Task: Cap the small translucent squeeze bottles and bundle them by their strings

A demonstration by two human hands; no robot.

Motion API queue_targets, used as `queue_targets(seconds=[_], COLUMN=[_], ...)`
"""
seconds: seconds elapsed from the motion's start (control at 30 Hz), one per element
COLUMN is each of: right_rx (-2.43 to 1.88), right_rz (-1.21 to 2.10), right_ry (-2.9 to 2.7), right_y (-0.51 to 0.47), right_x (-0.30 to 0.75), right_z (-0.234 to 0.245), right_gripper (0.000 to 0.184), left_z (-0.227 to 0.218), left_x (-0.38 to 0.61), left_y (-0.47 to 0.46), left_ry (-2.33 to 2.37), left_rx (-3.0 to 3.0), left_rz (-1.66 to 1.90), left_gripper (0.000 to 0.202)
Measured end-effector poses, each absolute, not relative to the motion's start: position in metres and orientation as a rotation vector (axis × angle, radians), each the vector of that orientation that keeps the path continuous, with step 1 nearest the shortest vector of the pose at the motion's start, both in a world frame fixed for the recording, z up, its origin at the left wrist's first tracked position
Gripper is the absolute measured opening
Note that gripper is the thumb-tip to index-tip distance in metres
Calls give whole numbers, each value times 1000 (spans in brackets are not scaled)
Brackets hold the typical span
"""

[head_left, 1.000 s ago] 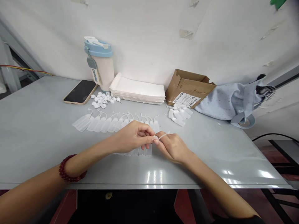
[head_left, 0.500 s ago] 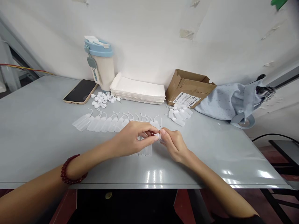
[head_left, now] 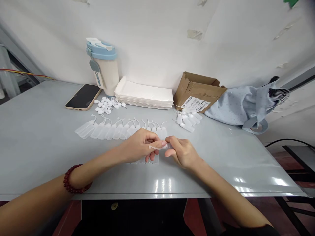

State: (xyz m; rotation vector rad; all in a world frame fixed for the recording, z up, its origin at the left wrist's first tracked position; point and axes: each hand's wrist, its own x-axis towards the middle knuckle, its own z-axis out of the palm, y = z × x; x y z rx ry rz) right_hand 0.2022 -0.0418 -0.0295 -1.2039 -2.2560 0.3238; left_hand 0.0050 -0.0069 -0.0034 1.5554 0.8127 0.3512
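Tbl (head_left: 236, 154): open passage noted R of R hand (head_left: 183, 151) & at far L. Fwd of L hand (head_left: 140, 147), surface blocked by low tag row (head_left: 118, 131); rear closed off by cup (head_left: 109, 73), envelope stack (head_left: 145, 93), box (head_left: 203, 91).

Grey table (head_left: 44, 147), patchy white wall (head_left: 152, 39)
Few torn scraps (head_left: 194, 34) stuck up there, bright glare (head_left: 279, 181) on the glossy top, reddish floor (head_left: 261, 209) down right.

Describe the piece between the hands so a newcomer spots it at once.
Over the grey table, find the left hand, with a dark red bracelet, close to the right hand. It pinches a small whitish piece with a thin tail: held, unlike the row of tags behind.
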Motion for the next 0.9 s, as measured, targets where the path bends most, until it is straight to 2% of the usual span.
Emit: queue_targets(seconds=[0.17, 0.37, 0.5, 0.6, 0.77, 0.9], right_rx=[-1294, -1362, -1302, -1324, -1318, -1249], right_rz=[812, 1412, 1770, 1622, 857, 683], right_ry=[-2030, -1692, -1532, -1592, -1938, -2023], right_y=[-45, -43, -40, -39, -43, -46], right_x=[198, 195, 197, 196, 192, 192], right_z=[-23, -11, -13, -16, -22, -25], right_gripper=[49, 45, 44, 44, 35, 28], left_z=[-2, -6, -9, -8, -4, -1], left_x=[5, 6, 5, 5, 6, 6], left_y=[-11, -13, -12, -11, -7, -6], left_ry=[768, 605, 548, 619, 846, 851], left_rx=[1674, 2135, 2243, 2166, 1983, 1897], left_rz=[438, 701, 766, 747, 592, 423], left_gripper=[26, 15, 15, 14, 26, 38])
